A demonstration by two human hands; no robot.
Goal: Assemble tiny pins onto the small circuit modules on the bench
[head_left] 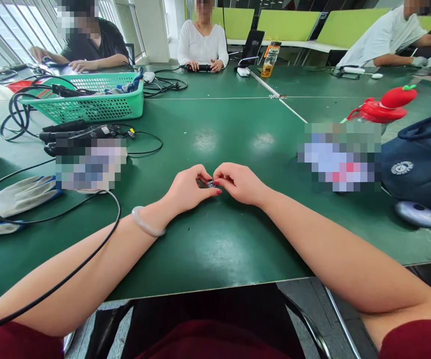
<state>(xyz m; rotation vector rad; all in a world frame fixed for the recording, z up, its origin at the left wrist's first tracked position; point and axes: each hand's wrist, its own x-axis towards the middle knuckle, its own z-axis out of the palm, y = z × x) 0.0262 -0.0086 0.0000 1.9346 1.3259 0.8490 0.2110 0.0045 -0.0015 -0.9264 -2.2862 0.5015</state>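
Both my hands meet over the middle of the green table (215, 239). My left hand (187, 189) and my right hand (239, 182) are both closed in a pinch around a small dark metallic object (211, 184) held between their fingertips. It is too small to name. A pale bangle (147, 224) sits on my left wrist. A black cable (69, 271) crosses my left forearm.
A green basket (88, 102) of cables stands at the back left, with black devices (76, 134) in front of it. A white glove (9, 202) lies at the left. A red-topped bottle (381, 107) and a dark blue bag (420, 164) are at the right. Three people sit across the table.
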